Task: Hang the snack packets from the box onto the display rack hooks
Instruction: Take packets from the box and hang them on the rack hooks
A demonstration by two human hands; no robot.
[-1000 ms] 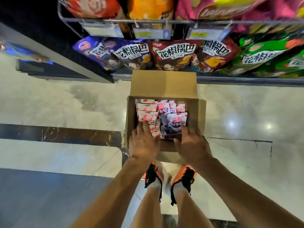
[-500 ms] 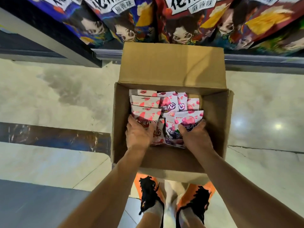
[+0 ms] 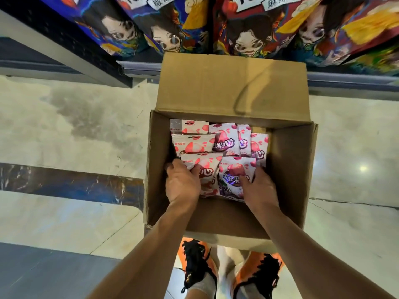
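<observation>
As left grip (image 3: 183, 183) and right grip (image 3: 260, 187) clutch packets (image 3: 226, 180), box flap (image 3: 231, 83) before shelf bags (image 3: 248, 29)

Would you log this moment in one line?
left hand grips pink packet | right hand grips purple packet | box open on floor

**Fig.** Layout rel. to the box (image 3: 289, 169). The box stands on the floor (image 3: 64, 126), top open, w/ its far flap (image 3: 233, 83) raised behind the opening. Inside are snack packets (image 3: 194, 145) in overlapping rows, from the far wall toward the near wall. The near-left packet (image 3: 208, 171) lies partly under the left hand (image 3: 183, 184). The near-right packet (image 3: 232, 175), touching it, lies partly under the right hand (image 3: 261, 190). Both forearms cross over the box's near wall. Two shoes (image 3: 198, 262) are on the floor at the box's near side. The rack base rail (image 3: 140, 69) runs left-right behind the box. Hanging bags (image 3: 172, 29) are above the rail, beyond the far flap.
</observation>
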